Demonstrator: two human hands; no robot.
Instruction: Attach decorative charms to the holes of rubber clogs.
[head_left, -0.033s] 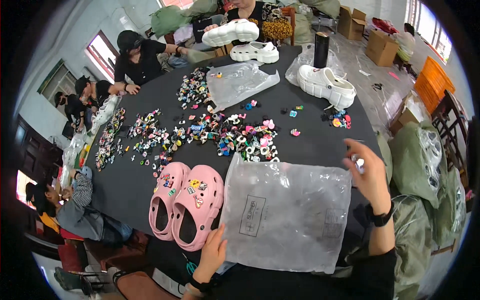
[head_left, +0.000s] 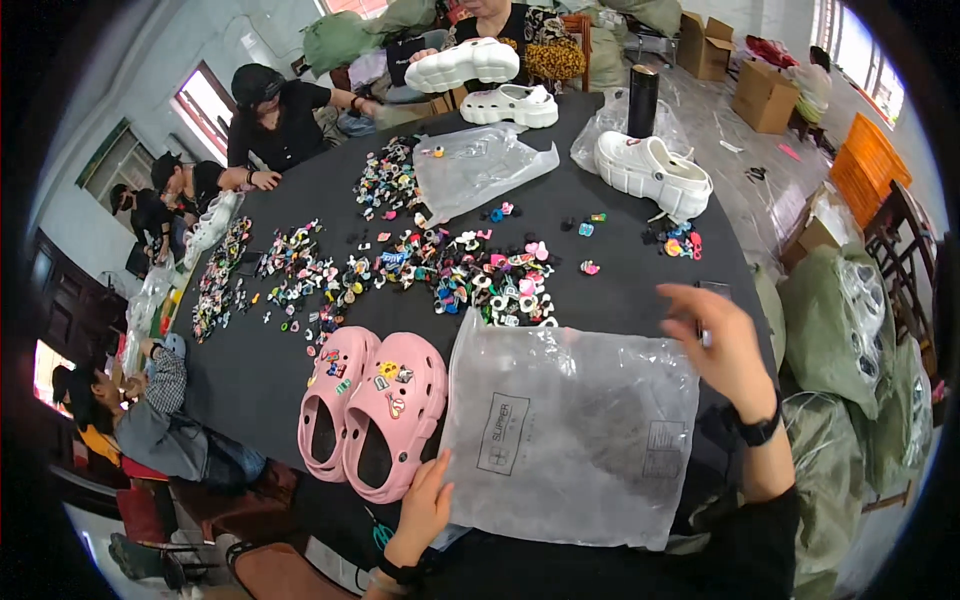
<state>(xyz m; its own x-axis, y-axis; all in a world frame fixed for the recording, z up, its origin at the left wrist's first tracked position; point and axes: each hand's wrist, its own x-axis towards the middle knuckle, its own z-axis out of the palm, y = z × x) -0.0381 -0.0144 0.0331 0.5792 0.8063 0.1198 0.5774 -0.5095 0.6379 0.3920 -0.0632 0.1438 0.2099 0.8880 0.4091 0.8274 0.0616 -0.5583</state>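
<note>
A pair of pink clogs [head_left: 398,440], dotted with colourful charms, sits side by side on the black table. Immediately right of them a frosted clear plastic bag [head_left: 575,480] lies flat, printed with small dark panels. My left hand [head_left: 424,515] rests at the bag's left edge beside the right clog's heel, its fingers extended. Above the bag's upper right corner hovers my right hand [head_left: 725,350], fingers curved and apart. A small shiny spot shows by its palm; I cannot make out what it is.
Piles of loose shoe charms [head_left: 490,275] spread across the table's middle. Beyond lie another plastic bag [head_left: 480,170], a white clog [head_left: 655,175] and a black bottle [head_left: 642,100]. A person [head_left: 280,115] and other co-workers sit around the table. Green sacks [head_left: 835,330] stand at right.
My right hand has shifted a little left and down, toward the bag's upper right corner. My left hand and the pink clogs stay nearly where they were.
</note>
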